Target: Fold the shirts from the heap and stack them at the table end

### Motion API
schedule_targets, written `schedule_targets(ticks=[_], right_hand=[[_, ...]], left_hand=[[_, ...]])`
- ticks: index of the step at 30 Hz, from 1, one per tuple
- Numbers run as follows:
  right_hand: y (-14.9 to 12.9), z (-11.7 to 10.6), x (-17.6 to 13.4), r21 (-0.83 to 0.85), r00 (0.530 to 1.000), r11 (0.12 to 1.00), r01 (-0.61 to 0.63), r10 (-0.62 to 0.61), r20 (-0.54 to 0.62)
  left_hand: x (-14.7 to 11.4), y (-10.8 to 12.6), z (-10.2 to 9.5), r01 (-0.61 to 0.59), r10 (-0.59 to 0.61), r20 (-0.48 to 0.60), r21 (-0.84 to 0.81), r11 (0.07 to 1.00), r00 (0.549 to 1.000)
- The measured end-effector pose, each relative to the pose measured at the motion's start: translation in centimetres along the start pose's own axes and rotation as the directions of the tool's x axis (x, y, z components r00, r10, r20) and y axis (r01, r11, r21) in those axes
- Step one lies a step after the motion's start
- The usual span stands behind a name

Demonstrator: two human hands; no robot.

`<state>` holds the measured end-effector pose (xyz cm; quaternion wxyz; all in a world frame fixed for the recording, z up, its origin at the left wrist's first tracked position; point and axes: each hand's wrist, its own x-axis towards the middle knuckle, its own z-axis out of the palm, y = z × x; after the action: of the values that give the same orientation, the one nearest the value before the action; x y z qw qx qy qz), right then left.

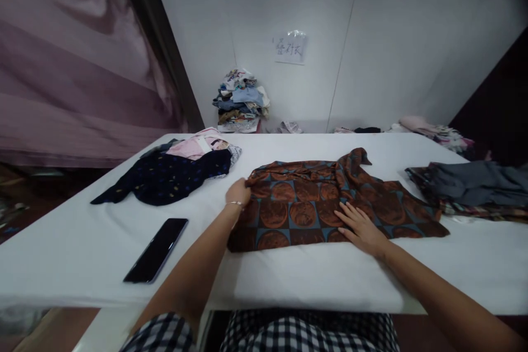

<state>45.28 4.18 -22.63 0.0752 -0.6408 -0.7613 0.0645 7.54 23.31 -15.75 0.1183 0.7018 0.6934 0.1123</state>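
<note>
A brown shirt with blue squares and rust-coloured circles (301, 214) lies across the white-covered table in front of me. My left hand (238, 193) is closed on the shirt's left edge, its fingertips partly hidden by the cloth. Flat on the middle of the shirt rests my right hand (361, 229), fingers spread. Just to the right of centre, a collar-like part (355, 162) sticks up in folds. The shirt's right end spreads out near a stack of folded clothes.
A phone (157, 250) lies at the left front. Behind it are a dark speckled garment (169, 176) and a pink one (193, 146). Folded grey clothes (482, 182) sit at the right. Beyond the table stands a clothes pile (241, 100) against the wall, under a paper sign (291, 48).
</note>
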Motion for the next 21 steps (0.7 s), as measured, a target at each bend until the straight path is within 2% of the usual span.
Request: schedule_targets(ticks=[4,6,7,8,9,11,12,13,14,15,17,19,21], right_hand=[[-0.1,-0.1,0.1,0.019,1.000,1.000,0.018,-0.018,-0.014],[-0.3,-0.2,0.0,0.041,1.000,0.999,0.016,-0.015,-0.012],[-0.4,-0.3,0.0,0.059,1.000,0.998,0.009,-0.009,-0.007],[-0.4,-0.4,0.0,0.086,1.000,0.996,0.002,-0.002,0.001],[-0.4,-0.6,0.0,0.124,1.000,0.992,-0.001,0.000,0.015],[-0.1,-1.3,0.3,0.247,1.000,0.969,0.006,-0.012,0.022],[0.4,-1.8,0.7,0.322,1.000,0.947,0.008,-0.005,-0.011],[1.1,-2.5,1.2,0.397,0.997,0.918,0.004,0.027,-0.073],[2.0,-3.3,2.0,0.466,0.982,0.885,-0.011,0.096,-0.160],[3.1,-4.1,2.8,0.527,0.949,0.849,-0.044,0.201,-0.244],[5.9,-6.0,4.9,0.616,0.830,0.769,-0.172,0.450,-0.329],[8.8,-7.6,7.2,0.650,0.725,0.692,-0.315,0.617,-0.306],[11.5,-8.6,9.4,0.644,0.669,0.649,-0.406,0.691,-0.274]], left_hand=[[1.1,-3.7,-2.4,0.113,-0.111,-0.060,0.039,0.993,0.992],[1.1,-3.9,-2.5,0.083,-0.078,-0.143,0.033,0.996,0.987],[0.8,-3.3,-2.2,0.006,-0.002,-0.181,0.021,1.000,0.984],[0.3,-2.4,-1.5,-0.120,0.120,-0.200,0.011,0.993,0.972],[-0.4,-1.4,-0.7,-0.276,0.272,-0.195,0.009,0.961,0.942],[-2.0,0.5,1.4,-0.538,0.537,-0.104,0.024,0.843,0.837],[-2.6,1.1,2.4,-0.603,0.605,-0.039,0.039,0.796,0.796],[-3.1,1.5,3.3,-0.625,0.625,0.024,0.057,0.779,0.781],[-3.4,1.6,4.0,-0.614,0.609,0.078,0.073,0.786,0.789],[-3.4,1.5,4.5,-0.590,0.579,0.121,0.084,0.803,0.806],[-3.2,1.0,4.9,-0.547,0.530,0.163,0.086,0.833,0.832],[-2.9,0.5,4.7,-0.530,0.519,0.119,0.088,0.843,0.846],[-3.0,0.1,4.6,-0.539,0.539,0.031,0.112,0.835,0.841]])
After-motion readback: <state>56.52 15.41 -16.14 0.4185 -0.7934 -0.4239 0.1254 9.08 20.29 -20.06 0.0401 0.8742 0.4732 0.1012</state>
